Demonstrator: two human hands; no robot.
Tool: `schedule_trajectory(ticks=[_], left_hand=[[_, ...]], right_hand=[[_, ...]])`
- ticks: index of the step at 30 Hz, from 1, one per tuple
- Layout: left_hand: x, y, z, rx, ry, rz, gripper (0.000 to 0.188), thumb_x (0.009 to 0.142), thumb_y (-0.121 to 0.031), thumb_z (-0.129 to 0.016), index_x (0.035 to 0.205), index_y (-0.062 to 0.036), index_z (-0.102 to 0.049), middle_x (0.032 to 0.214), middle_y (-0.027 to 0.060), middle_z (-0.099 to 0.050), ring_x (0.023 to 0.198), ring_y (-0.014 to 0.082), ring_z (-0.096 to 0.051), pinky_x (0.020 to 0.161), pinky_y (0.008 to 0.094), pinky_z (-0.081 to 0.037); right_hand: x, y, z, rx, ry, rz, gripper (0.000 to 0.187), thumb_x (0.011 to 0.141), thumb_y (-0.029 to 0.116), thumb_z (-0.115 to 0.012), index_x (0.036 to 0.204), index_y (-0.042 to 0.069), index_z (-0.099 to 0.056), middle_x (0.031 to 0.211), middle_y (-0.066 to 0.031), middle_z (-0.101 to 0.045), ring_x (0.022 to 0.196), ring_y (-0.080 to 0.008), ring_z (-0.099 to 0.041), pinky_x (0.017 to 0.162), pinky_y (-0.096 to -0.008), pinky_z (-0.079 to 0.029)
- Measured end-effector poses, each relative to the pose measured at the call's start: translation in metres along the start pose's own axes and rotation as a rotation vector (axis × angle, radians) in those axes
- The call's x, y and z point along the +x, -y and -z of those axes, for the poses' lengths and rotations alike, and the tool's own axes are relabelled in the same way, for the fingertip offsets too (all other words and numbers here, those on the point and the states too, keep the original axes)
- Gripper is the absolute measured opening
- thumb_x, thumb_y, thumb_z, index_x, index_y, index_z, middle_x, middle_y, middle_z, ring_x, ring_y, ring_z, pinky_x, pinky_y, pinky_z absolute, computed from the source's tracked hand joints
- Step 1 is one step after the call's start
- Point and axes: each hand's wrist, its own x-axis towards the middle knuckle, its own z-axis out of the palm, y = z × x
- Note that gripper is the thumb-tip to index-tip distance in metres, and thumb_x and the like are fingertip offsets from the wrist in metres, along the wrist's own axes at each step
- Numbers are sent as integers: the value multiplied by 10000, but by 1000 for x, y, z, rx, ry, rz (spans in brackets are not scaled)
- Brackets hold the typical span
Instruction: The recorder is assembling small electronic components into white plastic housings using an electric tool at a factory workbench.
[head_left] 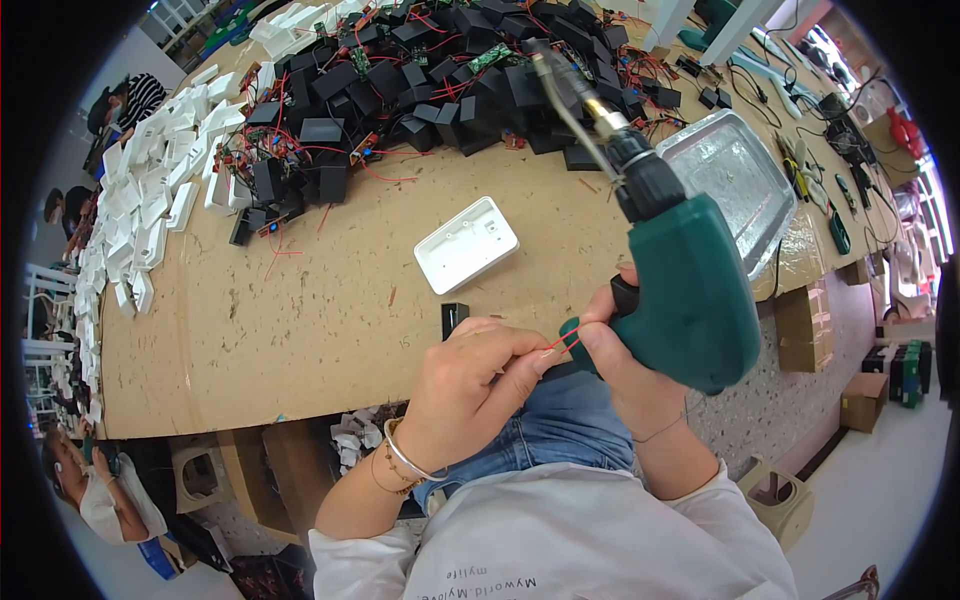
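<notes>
My left hand [475, 375] has thumb and forefinger pinched together on a thin red wire [562, 343], which stretches across to the thumb of my right hand [630, 375], above the bench's near edge. The fingers of that right hand are closed around the handle of a dark green pistol-grip power tool [695, 290], its metal nozzle pointing away from me. Just beyond my left knuckles, a small black box [453, 312] sits on the cardboard-covered bench [250, 340], partly hidden by my hand. Farther out lies an open white plastic case [467, 246]. Wired black boxes [440, 110] heap up at the far side, white plastic shells [150, 190] to their left, a metal tray [725, 165] to the right, partly behind the tool.
</notes>
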Motion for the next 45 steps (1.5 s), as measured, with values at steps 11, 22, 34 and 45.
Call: schedule_trajectory(ticks=[11,22,34,45], left_hand=[[34,55,15,446,-499,23,116,869,-124,-656,866,-9,-640,1179,198,-579,1033,363,-540,846,406,-443],[20,32,-25,1077,-291,-64,116,799,-117,-704,787,-39,-619,1331,128,-525,1250,383,-447,1011,419,-393],[37,49,-14,343,-242,77,117,831,-111,-703,841,-15,-638,1319,178,-532,1052,320,-604,837,391,-492],[40,47,-46,1017,-414,-157,146,826,-134,-697,829,-45,-583,1316,135,-500,1195,376,-460,981,515,-354]], right_hand=[[2,1,3,63,-199,59,488,811,-64,-600,1261,25,-432,892,-75,-563,776,-148,-551,726,-295,-488],[-10,-9,16,-19,-179,-17,474,796,-36,-643,1234,10,-469,877,-71,-572,775,-139,-551,695,-268,-477],[-18,-18,29,38,-163,-89,507,803,-11,-680,1264,23,-473,860,-80,-561,746,-140,-540,665,-271,-481],[-23,-25,38,22,-20,-149,328,850,-15,-625,1147,34,-495,867,-47,-544,761,-119,-510,682,-255,-451]])
